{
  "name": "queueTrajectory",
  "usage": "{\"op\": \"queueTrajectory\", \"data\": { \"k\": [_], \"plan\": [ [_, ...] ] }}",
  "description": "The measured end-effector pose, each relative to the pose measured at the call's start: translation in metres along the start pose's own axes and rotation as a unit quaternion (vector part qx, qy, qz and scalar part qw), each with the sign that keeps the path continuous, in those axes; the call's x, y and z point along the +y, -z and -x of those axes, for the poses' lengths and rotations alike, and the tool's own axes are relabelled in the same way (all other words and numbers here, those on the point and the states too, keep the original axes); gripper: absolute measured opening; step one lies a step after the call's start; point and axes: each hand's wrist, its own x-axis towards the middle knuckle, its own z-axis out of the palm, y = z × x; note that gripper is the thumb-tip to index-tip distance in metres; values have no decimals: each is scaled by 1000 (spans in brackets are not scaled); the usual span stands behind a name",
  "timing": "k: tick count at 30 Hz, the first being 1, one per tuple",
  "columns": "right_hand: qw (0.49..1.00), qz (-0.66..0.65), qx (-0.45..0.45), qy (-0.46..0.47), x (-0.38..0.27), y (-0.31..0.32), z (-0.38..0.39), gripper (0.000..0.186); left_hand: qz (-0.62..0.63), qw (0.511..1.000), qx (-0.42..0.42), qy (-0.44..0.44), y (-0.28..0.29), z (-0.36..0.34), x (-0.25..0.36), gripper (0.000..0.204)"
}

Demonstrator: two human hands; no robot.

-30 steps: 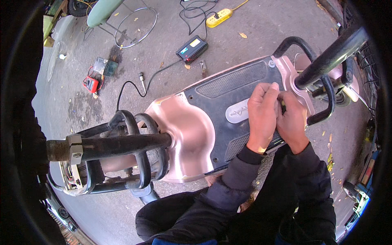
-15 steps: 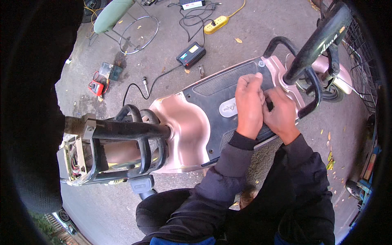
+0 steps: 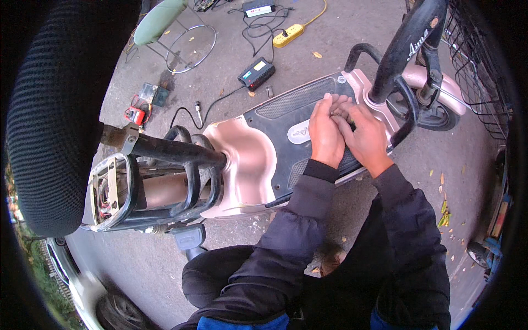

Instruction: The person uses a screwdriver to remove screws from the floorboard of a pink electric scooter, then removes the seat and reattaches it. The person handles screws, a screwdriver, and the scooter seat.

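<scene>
Over the dark footboard [image 3: 258,122] of a pink electric scooter [image 3: 248,160], my two hands are held together. My left hand [image 3: 328,137] is cupped, its fingers curled upward. Against its palm rest the bent, closed fingers of my right hand [image 3: 367,138]. Whatever lies between them is hidden or too small to make out. A pale oval badge [image 3: 299,132] on the footboard shows just left of my left hand. Toward the far end of the footboard sits a small round light disc [image 3: 341,80].
The black steering column [image 3: 400,55] rises at the right. Uncovered wiring [image 3: 113,201] shows at the scooter's left end. Beyond it lie a black charger [image 3: 257,73], a yellow power strip [image 3: 288,36], a red clamp-like tool [image 3: 133,115] and a green stool [image 3: 159,22]. A white car [image 3: 82,291] stands lower left.
My left palm has turned more upward, and my right fingers have moved into it. The view has shifted a little, bringing more of the white car into sight.
</scene>
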Motion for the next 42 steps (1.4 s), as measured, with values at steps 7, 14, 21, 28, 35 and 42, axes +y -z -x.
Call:
{"op": "queueTrajectory", "data": {
  "k": [7, 14, 21, 28, 35, 42],
  "plan": [
    [1000, 6, 2, 27, 3, 0, 3, 28, 0, 1000, 12, -11, 2, -2, -3, 33],
    [1000, 9, 1, 7, 1, -1, 2, 36, 36, 997, 72, 18, -8, -9, 6, 27],
    [993, 8, -58, -106, -2, 4, 1, 32, -105, 982, 106, -115, -11, -52, 26, 17],
    [991, 27, -117, -54, -10, 21, -18, 25, -195, 961, 118, -154, 21, -73, 34, 15],
    [993, 32, -53, 102, -41, 87, -100, 38, -237, 952, 114, -154, 6, -45, 33, 19],
    [977, 131, -42, 163, -26, 69, -153, 30, -269, 948, 88, -146, -18, 6, 1, 11]
  ]
}}
